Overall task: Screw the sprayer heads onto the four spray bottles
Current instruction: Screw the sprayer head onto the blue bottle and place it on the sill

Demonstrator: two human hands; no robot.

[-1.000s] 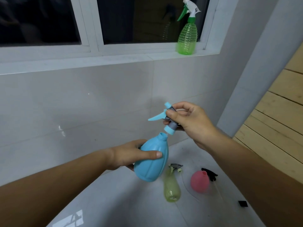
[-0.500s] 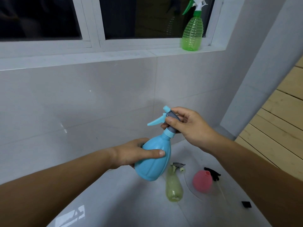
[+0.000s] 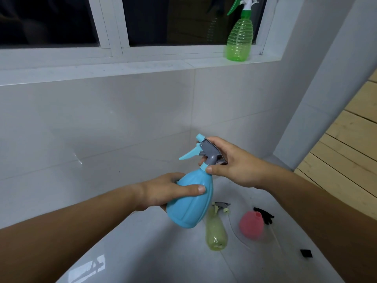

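My left hand (image 3: 169,190) grips the belly of a blue spray bottle (image 3: 190,203), held tilted in the air. A blue-and-grey sprayer head (image 3: 206,152) sits on its neck, and my right hand (image 3: 230,162) is closed around that head with the thumb at the collar. On the white floor below lie a yellow bottle (image 3: 216,229) with a grey sprayer head (image 3: 221,206) at its neck and a pink bottle (image 3: 251,224) with an open neck beside a black sprayer head (image 3: 265,215). A green bottle (image 3: 239,40) with its sprayer on stands on the windowsill.
A white tiled wall (image 3: 122,123) runs close behind my hands under the windowsill (image 3: 142,66). Wooden planks (image 3: 346,150) lie to the right. A small black piece (image 3: 306,253) rests on the tiles at the lower right.
The sprayer head came down from just above the blue bottle's open neck onto the neck. My right hand has shifted its hold, with the thumb now at the collar.
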